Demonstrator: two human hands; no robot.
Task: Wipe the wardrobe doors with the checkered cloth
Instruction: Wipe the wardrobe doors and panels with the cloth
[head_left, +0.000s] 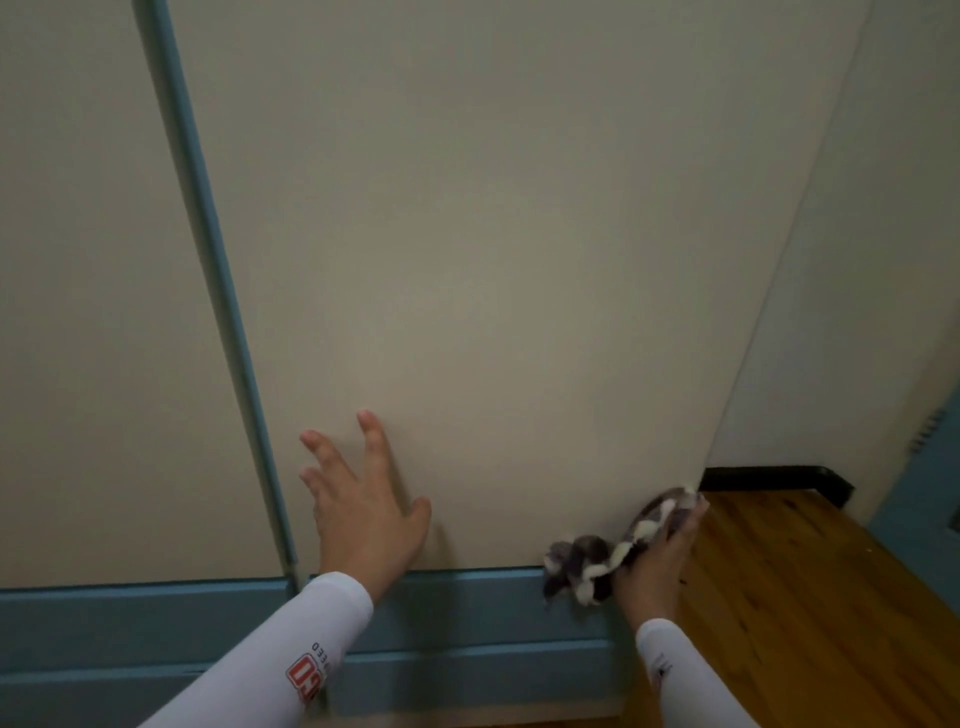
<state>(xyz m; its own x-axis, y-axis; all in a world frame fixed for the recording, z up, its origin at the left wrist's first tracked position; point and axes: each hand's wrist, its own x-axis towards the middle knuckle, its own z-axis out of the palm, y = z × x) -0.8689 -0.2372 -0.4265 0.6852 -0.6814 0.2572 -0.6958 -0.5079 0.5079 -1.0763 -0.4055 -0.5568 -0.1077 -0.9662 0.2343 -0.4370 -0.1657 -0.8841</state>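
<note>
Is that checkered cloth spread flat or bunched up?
Bunched up: the checkered cloth is crumpled in the right hand, low against the wardrobe door, one end dangling.

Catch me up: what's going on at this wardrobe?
A person in white sleeves is wiping the cream flat-panel wardrobe door. The right hand grips a crumpled grey-and-white checkered cloth at the door's lower right corner, just above the blue base panel. The left hand, fingers spread, appears to rest on the same door low down. Brown wooden floor shows at the right.
</note>
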